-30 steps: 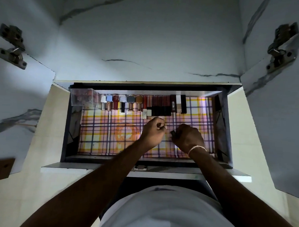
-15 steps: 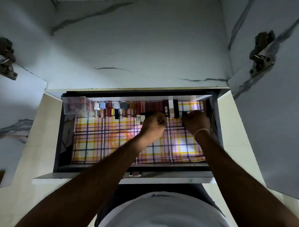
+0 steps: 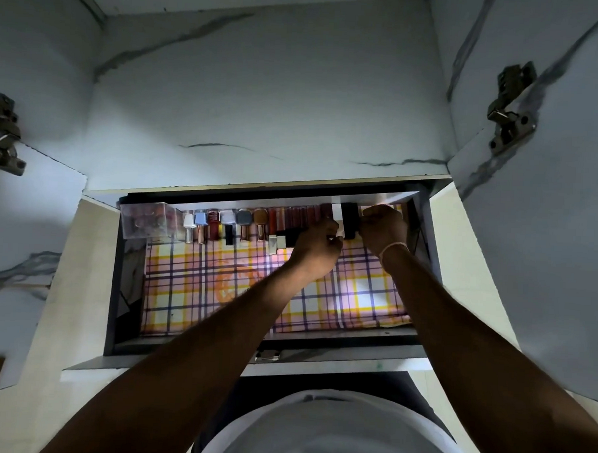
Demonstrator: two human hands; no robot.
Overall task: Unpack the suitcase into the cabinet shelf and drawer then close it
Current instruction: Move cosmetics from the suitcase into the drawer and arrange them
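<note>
The cabinet [image 3: 262, 98] stands with both doors swung wide and its drawer [image 3: 116, 287] pulled out, lined with a plaid sheet [image 3: 199, 276]. Along the drawer's far wall runs a row of cosmetics [image 3: 243, 220], beginning at a clear box [image 3: 145, 219] on the left. The left hand [image 3: 319, 242] and right hand [image 3: 383, 226] are both curled at the row's right end, either side of a black tube [image 3: 350, 218]; what they pinch is hidden.

I'm seeing both hands working at the open drawer [image 3: 116, 287] back row: left hand [image 3: 315, 242] and right hand [image 3: 383, 226], fingers curled, flanking a black tube [image 3: 350, 219] among lined-up cosmetics [image 3: 243, 222] on plaid liner [image 3: 192, 290].
</note>
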